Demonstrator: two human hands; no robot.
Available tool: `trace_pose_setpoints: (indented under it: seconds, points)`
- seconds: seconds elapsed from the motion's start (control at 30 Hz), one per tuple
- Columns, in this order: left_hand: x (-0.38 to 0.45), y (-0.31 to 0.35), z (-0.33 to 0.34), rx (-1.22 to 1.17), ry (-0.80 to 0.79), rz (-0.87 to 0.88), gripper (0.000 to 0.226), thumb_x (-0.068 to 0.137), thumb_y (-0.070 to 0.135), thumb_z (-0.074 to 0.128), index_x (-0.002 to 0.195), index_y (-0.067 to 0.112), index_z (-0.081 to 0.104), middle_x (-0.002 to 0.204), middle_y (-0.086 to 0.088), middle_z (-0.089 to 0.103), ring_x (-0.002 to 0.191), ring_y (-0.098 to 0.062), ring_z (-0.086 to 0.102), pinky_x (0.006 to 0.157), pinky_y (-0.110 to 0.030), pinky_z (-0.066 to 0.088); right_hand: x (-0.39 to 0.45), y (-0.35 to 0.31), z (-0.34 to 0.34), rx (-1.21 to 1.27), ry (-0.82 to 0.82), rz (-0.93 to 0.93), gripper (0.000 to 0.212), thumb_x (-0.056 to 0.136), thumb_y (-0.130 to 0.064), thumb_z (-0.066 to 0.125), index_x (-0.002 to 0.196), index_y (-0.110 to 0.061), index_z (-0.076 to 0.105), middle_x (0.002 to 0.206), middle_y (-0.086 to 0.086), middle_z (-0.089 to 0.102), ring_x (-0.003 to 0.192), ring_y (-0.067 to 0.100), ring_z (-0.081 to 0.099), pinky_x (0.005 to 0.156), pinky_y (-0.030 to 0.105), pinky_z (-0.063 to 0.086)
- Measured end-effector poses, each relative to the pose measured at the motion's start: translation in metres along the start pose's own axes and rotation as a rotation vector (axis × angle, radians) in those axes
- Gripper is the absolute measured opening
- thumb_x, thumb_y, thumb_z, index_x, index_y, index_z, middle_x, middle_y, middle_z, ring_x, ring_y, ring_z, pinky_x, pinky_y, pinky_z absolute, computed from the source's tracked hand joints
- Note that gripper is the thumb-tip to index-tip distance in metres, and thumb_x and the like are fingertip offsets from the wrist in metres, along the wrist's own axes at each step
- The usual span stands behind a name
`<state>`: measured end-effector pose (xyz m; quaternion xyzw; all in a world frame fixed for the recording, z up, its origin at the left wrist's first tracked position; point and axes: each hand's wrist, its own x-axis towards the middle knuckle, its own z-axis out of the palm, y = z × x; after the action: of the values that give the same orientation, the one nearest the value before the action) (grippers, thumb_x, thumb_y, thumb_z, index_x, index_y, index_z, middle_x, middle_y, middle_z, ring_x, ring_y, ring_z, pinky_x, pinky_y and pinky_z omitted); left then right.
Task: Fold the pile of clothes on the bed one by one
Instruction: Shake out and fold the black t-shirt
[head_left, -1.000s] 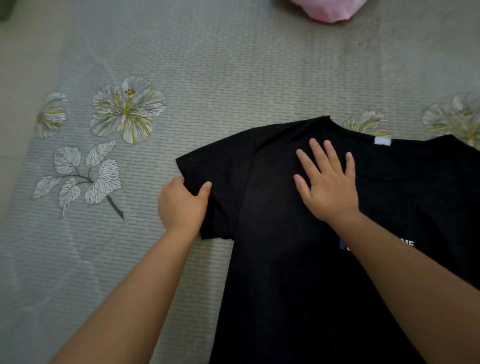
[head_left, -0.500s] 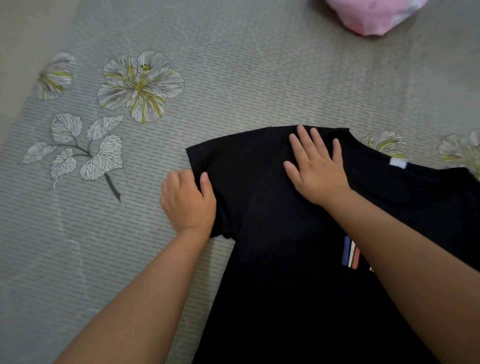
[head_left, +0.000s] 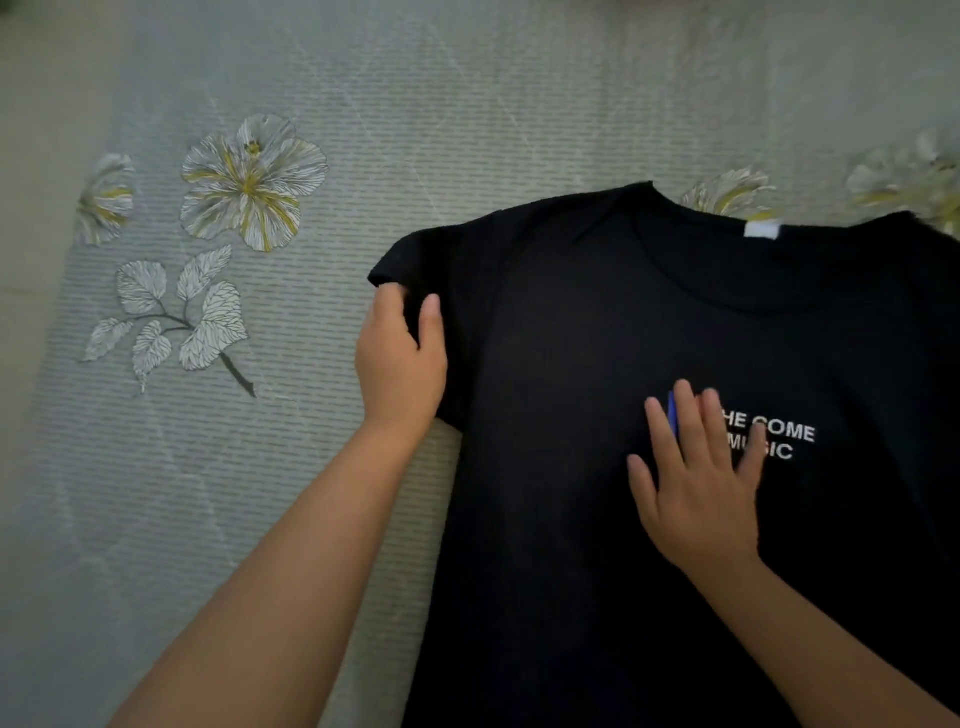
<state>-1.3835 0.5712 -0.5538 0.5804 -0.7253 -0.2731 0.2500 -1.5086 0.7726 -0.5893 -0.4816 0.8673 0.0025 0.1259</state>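
Observation:
A black T-shirt (head_left: 597, 312) with white chest lettering and a white neck label lies spread front-up on the bed, collar toward the far side. My left hand (head_left: 400, 358) grips the edge of the shirt's left sleeve, thumb on top and fingers curled under the fabric. My right hand (head_left: 696, 483) rests flat on the shirt's chest with straight fingers, covering the start of the lettering. The shirt's right side and hem run out of view.
The bed sheet (head_left: 363, 104) is grey-green with a printed flower (head_left: 252, 179) and leaf sprig (head_left: 176, 317) left of the shirt. The bed's left edge (head_left: 47, 208) runs along the frame's left side.
My right hand slid from the shoulder beside the collar down to the chest print. My left hand kept its grip on the sleeve. The pink item at the top went out of view.

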Motion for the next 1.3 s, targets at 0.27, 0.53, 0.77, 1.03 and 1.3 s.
trace_pose_setpoints:
  seconds: [0.27, 0.53, 0.77, 1.03, 1.3]
  points:
    - [-0.033, 0.070, 0.038, -0.168, -0.769, 0.203, 0.041, 0.090, 0.021, 0.055, 0.129, 0.009, 0.048, 0.119, 0.003, 0.050, 0.082, 0.006, 0.056, 0.075, -0.008, 0.044, 0.004, 0.000, -0.006, -0.008, -0.026, 0.025, 0.055, 0.083, -0.035, 0.031, 0.123, -0.008, 0.057, 0.132, 0.017, 0.051, 0.122, 0.037, 0.048, 0.094, 0.065, 0.027]
    - [-0.035, 0.007, 0.054, 0.616, -0.575, 0.339, 0.057, 0.097, 0.036, 0.030, 0.146, 0.015, 0.013, 0.155, -0.006, 0.003, 0.142, -0.022, -0.004, 0.113, -0.039, -0.002, 0.002, 0.002, -0.003, 0.020, 0.047, 0.016, 0.050, 0.085, -0.031, 0.032, 0.121, -0.011, 0.059, 0.131, 0.014, 0.053, 0.121, 0.034, 0.049, 0.096, 0.063, 0.029]
    - [-0.036, -0.007, 0.057, 0.639, -0.476, 0.319, 0.069, 0.091, 0.048, 0.032, 0.146, 0.012, 0.009, 0.155, -0.007, 0.005, 0.142, -0.022, -0.003, 0.112, -0.040, -0.008, 0.004, 0.004, 0.001, 0.017, 0.052, 0.026, 0.050, 0.084, -0.033, 0.032, 0.121, -0.013, 0.060, 0.132, 0.012, 0.054, 0.122, 0.032, 0.049, 0.097, 0.062, 0.029]
    - [-0.037, -0.002, 0.057, 0.711, -0.506, 0.300, 0.069, 0.092, 0.051, 0.025, 0.147, 0.016, 0.004, 0.155, -0.004, 0.000, 0.142, -0.021, -0.006, 0.112, -0.044, -0.005, 0.001, 0.005, -0.001, 0.139, -0.079, 0.017, 0.050, 0.095, -0.037, 0.025, 0.141, -0.020, 0.034, 0.152, 0.003, 0.023, 0.142, 0.020, 0.013, 0.110, 0.049, -0.006]
    - [-0.074, 0.056, 0.065, 0.568, -0.422, 0.448, 0.055, 0.093, 0.020, 0.044, 0.143, 0.004, 0.024, 0.153, -0.014, 0.014, 0.142, -0.027, 0.007, 0.112, -0.049, 0.005, -0.025, 0.113, -0.067, 0.728, 0.437, 0.502, 0.034, 0.087, -0.011, 0.051, 0.114, 0.009, 0.056, 0.115, 0.024, 0.058, 0.110, 0.033, 0.052, 0.092, 0.018, 0.030]
